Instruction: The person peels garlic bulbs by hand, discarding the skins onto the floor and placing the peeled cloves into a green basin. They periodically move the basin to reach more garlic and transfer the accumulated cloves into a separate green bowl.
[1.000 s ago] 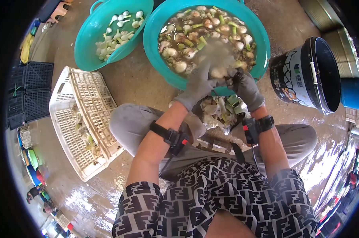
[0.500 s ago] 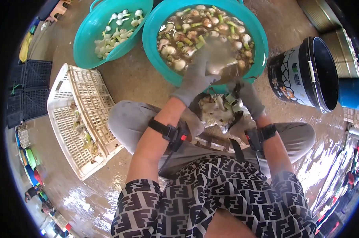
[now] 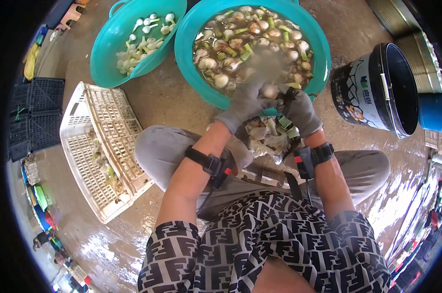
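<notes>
Above the near rim of a teal tub [image 3: 182,53], a garlic bulb [image 3: 269,91] is in the closed fingers of my left hand [image 3: 245,101], which wears a grey glove. Against the bulb's right side is my right hand [image 3: 303,113], gloved too, with curled fingers; whatever lies inside them is hidden. Muddy water in the tub holds many garlic bulbs [image 3: 207,63] with cut green stems. Under my hands, between my knees, sits a heap of pale peelings and green stem pieces [image 3: 265,136].
Cleaned white garlic lies in a second teal basin [image 3: 101,58] at upper left. A white plastic crate [image 3: 91,171] with scraps tilts left of my knee. On the right stand a black bucket [image 3: 362,90] and a blue container [image 3: 433,113]. The floor [image 3: 152,105] is wet.
My right hand has come up and in from the lower right to meet my left hand. A garlic bulb now shows between them. The view has barely shifted.
</notes>
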Demonstrator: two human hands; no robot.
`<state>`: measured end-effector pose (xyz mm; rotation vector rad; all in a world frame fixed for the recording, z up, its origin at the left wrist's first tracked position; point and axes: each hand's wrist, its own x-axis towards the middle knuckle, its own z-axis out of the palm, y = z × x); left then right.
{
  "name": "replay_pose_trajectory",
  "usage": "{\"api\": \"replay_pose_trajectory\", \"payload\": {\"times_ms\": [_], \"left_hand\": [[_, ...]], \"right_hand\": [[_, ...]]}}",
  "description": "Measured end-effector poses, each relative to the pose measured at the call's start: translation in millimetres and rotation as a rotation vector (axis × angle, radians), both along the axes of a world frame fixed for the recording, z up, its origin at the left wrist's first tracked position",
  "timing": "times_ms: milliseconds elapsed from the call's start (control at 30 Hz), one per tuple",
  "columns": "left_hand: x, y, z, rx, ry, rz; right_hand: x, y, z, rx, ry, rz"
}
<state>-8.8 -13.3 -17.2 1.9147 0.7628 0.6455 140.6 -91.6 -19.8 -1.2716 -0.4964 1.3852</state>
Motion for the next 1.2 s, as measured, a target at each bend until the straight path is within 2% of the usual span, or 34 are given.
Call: {"api": "replay_pose_trajectory", "payload": {"times_ms": [67, 167, 267, 367, 467, 567, 633, 700, 767, 800, 867, 900, 967, 1000, 1067, 1100, 1167, 1200], "left_hand": [[0, 0, 2, -0.091, -0.008, -0.01], [1, -1, -6, -0.213, -0.099, 0.02], [-3, 4, -10, -0.702, -0.197, -0.049], [-3, 3, -10, -1.192, -0.472, 0.08], [0, 2, -7, -1.213, -0.517, 0.129], [5, 6, -24, -0.45, -0.291, 0.072], [4, 5, -31, -0.492, -0.245, 0.154], [3, 3, -32, -0.668, -0.273, 0.204], [1, 2, -12, -0.975, -0.373, 0.224], [-6, 8, -12, -0.892, -0.22, 0.125], [-9, 12, -34, -0.247, 0.038, 0.264], [-8, 14, -47, 0.078, 0.162, 0.326], [-4, 10, -23, -0.069, 0.129, 0.313], [-2, 9, -13, -0.139, 0.113, 0.304], [2, 8, -20, -0.118, 0.25, 0.313], [3, 9, -24, -0.107, 0.318, 0.317], [-2, 12, -20, -0.245, 0.163, 0.246], [-5, 13, -19, -0.314, 0.087, 0.208]], "right_hand": [[3, -4, -1, 0.018, -0.021, 0.043], [12, -8, 3, 0.22, -0.863, 0.336], [24, -5, -2, 0.14, -0.961, 0.457], [14, -5, -20, -0.033, -0.516, 0.125], [7, -4, -23, 0.082, -0.521, 0.025], [1, -6, -5, -0.037, -0.367, -0.009], [1, -10, -20, 0.23, -0.463, 0.036], [10, -19, -31, 0.375, -0.683, 0.112], [13, -27, -21, 0.398, -1.028, 0.221], [11, -30, -18, 0.288, -1.008, 0.221], [4, -29, 2, 0.069, -0.97, 0.211], [6, -26, -5, 0.092, -0.856, 0.175], [10, -24, -24, 0.127, -0.624, 0.107], [12, -25, -28, 0.262, -0.867, 0.155], [15, -25, -28, 0.54, -1.349, 0.254], [19, -29, -27, 0.456, -1.312, 0.201], [23, -37, -10, 0.29, -1.232, 0.096], [24, -38, 0, 0.347, -0.992, 0.023]]}}
